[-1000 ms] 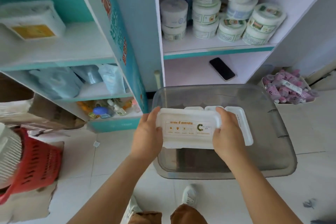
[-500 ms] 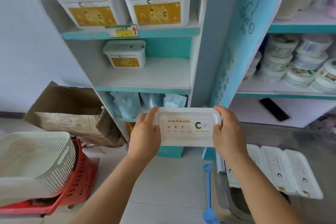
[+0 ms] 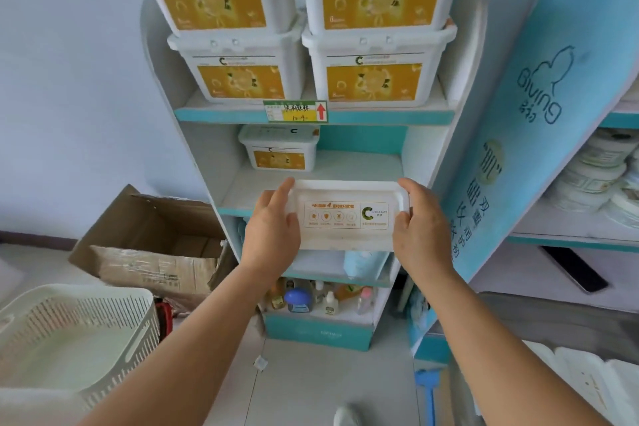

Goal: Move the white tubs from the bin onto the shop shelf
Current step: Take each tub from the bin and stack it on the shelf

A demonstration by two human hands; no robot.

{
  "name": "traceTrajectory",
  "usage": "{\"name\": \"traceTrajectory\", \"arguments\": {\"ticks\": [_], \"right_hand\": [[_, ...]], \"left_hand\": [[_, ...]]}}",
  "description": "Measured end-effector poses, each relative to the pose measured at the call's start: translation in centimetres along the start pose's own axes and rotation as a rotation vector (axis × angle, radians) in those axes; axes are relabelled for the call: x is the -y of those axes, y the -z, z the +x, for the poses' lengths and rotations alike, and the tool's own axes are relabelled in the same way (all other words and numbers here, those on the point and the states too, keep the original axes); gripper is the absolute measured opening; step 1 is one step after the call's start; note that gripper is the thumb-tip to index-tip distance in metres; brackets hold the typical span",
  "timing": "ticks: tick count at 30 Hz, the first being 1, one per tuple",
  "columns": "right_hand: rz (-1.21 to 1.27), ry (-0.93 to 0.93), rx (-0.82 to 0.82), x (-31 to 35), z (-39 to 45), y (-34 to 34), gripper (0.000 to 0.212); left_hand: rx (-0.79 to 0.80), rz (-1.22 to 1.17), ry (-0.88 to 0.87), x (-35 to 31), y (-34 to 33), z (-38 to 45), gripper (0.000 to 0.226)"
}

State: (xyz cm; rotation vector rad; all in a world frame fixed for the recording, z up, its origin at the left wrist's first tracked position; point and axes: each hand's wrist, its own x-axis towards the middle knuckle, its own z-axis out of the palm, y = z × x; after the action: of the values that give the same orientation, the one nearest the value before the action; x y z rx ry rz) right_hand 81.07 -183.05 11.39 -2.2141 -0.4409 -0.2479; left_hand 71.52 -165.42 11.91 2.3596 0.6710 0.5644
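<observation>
I hold a white tub point(image 3: 345, 214) with an orange-printed lid label in front of the shelf unit, at the front edge of the middle shelf point(image 3: 359, 166). My left hand point(image 3: 271, 228) grips its left end and my right hand point(image 3: 420, 226) its right end. One small white tub point(image 3: 278, 149) with a yellow label stands at the back left of that shelf. More white tubs point(image 3: 587, 380) lie in the bin at the bottom right, mostly cut off.
Larger white tubs point(image 3: 373, 73) with yellow labels are stacked on the shelf above. A blue side panel point(image 3: 525, 135) stands to the right. An open cardboard box point(image 3: 155, 245) and a cream basket point(image 3: 69, 339) sit on the floor at left.
Both hands lifted the tub out of the bin and carried it left and up to the middle shelf. My view swung from the bin to the shelf unit.
</observation>
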Motion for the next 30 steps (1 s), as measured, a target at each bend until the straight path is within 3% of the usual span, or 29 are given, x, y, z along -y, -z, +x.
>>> {"name": "traceTrajectory", "arguments": {"ticks": [9,13,17,21,24,28,30], "right_hand": [[0.034,0.023,-0.088,-0.4,7.2,-5.1,0.047],[-0.033,-0.008,-0.067,-1.5,9.4,-6.6,0.045],[-0.218,-0.027,0.011,-2.5,10.3,-7.1,0.049],[-0.542,0.135,0.106,-2.7,10.1,-7.7,0.041],[-0.582,0.302,0.108,-2.5,9.3,-8.3,0.032],[-0.516,0.329,0.12,-2.1,8.6,-8.2,0.036],[-0.503,0.345,0.11,-2.1,8.4,-8.2,0.039]], "left_hand": [[-0.029,-0.026,-0.036,1.4,-2.4,8.5,0.056],[0.046,-0.049,0.012,2.3,-4.2,11.2,0.047],[0.189,0.061,-0.038,2.5,-5.0,12.9,0.044],[0.339,0.259,-0.14,2.6,-5.1,13.0,0.05],[0.268,0.406,-0.234,2.5,-5.1,12.2,0.04],[0.057,0.365,-0.52,2.6,-6.0,11.9,0.025],[0.03,0.402,-0.604,2.4,-6.9,12.3,0.026]]}}
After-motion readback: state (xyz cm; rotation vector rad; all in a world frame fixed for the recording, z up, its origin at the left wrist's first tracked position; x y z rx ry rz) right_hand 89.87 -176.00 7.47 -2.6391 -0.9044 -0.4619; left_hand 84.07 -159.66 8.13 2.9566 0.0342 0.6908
